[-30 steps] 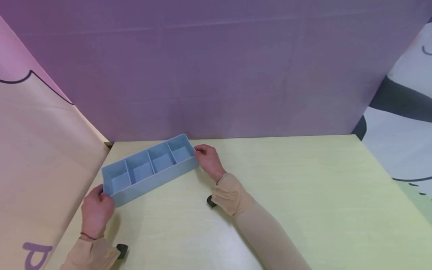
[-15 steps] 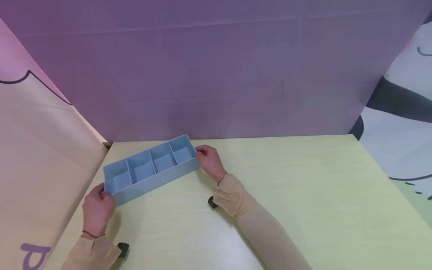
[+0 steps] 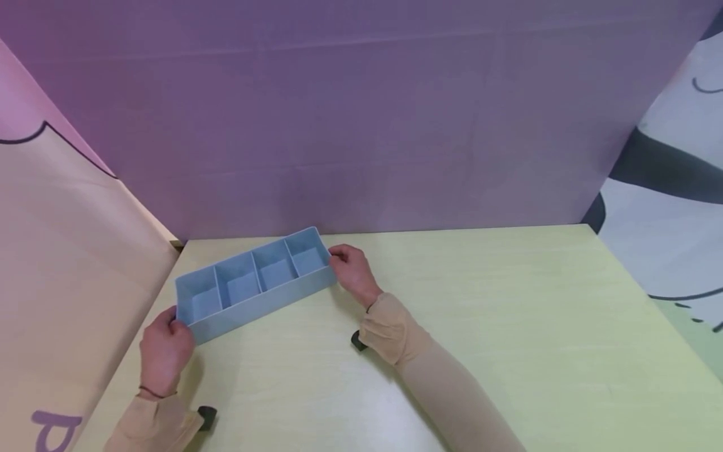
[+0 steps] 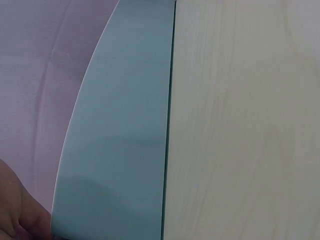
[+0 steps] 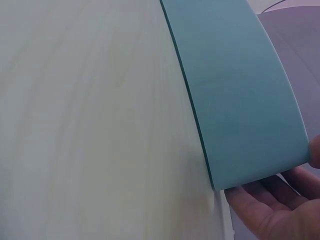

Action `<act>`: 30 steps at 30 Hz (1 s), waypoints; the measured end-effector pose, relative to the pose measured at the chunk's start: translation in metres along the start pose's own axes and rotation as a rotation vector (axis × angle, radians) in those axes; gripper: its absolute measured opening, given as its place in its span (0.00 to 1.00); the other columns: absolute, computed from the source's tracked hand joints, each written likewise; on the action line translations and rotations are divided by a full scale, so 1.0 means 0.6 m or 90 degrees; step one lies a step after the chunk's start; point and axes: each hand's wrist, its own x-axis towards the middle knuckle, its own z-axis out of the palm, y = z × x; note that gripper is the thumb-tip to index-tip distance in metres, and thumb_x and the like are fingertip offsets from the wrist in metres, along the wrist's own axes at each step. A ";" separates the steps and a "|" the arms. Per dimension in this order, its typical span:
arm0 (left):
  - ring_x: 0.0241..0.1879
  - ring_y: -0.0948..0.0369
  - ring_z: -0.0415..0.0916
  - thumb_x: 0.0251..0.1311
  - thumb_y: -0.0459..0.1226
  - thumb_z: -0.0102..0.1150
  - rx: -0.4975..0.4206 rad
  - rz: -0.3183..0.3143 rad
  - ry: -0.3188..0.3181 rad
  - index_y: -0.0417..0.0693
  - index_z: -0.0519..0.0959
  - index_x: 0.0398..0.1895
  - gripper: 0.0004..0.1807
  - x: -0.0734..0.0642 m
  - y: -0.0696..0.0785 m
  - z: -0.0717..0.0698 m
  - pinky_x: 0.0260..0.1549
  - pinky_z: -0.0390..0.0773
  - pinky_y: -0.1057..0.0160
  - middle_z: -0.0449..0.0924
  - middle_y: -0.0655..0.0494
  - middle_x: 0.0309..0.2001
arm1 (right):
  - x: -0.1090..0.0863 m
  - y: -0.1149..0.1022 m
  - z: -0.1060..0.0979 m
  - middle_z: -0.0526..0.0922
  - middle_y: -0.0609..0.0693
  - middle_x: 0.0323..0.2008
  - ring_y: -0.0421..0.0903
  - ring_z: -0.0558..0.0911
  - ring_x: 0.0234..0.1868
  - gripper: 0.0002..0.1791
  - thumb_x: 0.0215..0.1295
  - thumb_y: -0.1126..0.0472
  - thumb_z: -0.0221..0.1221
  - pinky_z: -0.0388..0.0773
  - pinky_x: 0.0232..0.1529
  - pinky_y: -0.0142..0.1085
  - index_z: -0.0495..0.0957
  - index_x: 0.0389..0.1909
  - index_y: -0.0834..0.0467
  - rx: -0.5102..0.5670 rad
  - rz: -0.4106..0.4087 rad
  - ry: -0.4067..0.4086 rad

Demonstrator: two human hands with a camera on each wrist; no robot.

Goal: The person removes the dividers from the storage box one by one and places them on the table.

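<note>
A light-blue divided organizer box [image 3: 262, 306] with a row of several compartments, all bare inside, lies at a slant over the back left of the table. My left hand [image 3: 166, 350] grips its near left end, thumb at the rim. At the far right end, my right hand [image 3: 353, 271] holds the short wall between thumb and fingers. The left wrist view shows the box's long side wall [image 4: 115, 120] with part of the left hand [image 4: 22, 210] at its corner. In the right wrist view, fingers [image 5: 250, 207] sit against the end wall, below the thumb.
The pale wood table [image 3: 497, 314] stretches to the right. A purple cloth backdrop [image 3: 361, 125] rises behind its back edge, and a printed cloth [image 3: 73, 263] hangs along the left side. Small black pieces [image 3: 207, 417] show at both sleeve cuffs.
The box and both hands have shifted slightly to the right together, with the same hold. The head view has also turned a little.
</note>
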 end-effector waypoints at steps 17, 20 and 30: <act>0.48 0.36 0.67 0.63 0.30 0.29 0.001 0.014 -0.022 0.23 0.63 0.62 0.26 0.005 0.006 0.010 0.47 0.68 0.39 0.66 0.23 0.57 | -0.007 0.004 -0.017 0.82 0.57 0.41 0.48 0.79 0.42 0.14 0.64 0.65 0.53 0.76 0.45 0.39 0.79 0.47 0.67 -0.007 -0.012 0.008; 0.49 0.36 0.67 0.63 0.30 0.29 0.002 0.015 -0.021 0.23 0.63 0.62 0.26 0.007 0.006 0.013 0.48 0.67 0.38 0.66 0.23 0.57 | -0.009 0.004 -0.021 0.82 0.56 0.41 0.48 0.79 0.42 0.14 0.64 0.65 0.53 0.76 0.46 0.40 0.79 0.47 0.67 -0.015 -0.007 0.011; 0.49 0.36 0.68 0.63 0.30 0.30 -0.001 0.014 -0.020 0.24 0.65 0.61 0.26 0.012 0.010 0.020 0.47 0.67 0.39 0.67 0.23 0.57 | -0.013 0.005 -0.032 0.82 0.57 0.42 0.48 0.79 0.43 0.14 0.65 0.65 0.52 0.76 0.46 0.39 0.79 0.47 0.67 -0.021 -0.007 0.012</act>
